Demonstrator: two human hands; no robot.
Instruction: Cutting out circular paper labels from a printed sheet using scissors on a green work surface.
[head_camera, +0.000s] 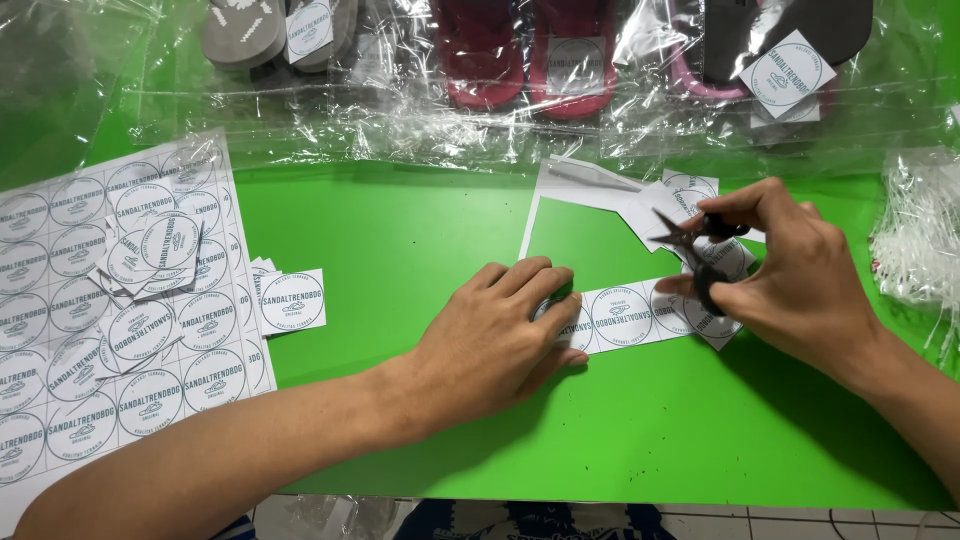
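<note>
On the green table (420, 420), a strip of round-printed white labels (625, 317) is pinned flat under the left hand (490, 340), its near end hidden by the fingers. Small black scissors (695, 245) are clamped in the right hand (790, 275), blades apart. Farther left, an uncut label sheet (60, 330) is cut off by the frame. Beyond, bagged sandals (520, 60) are blurred by plastic.
</note>
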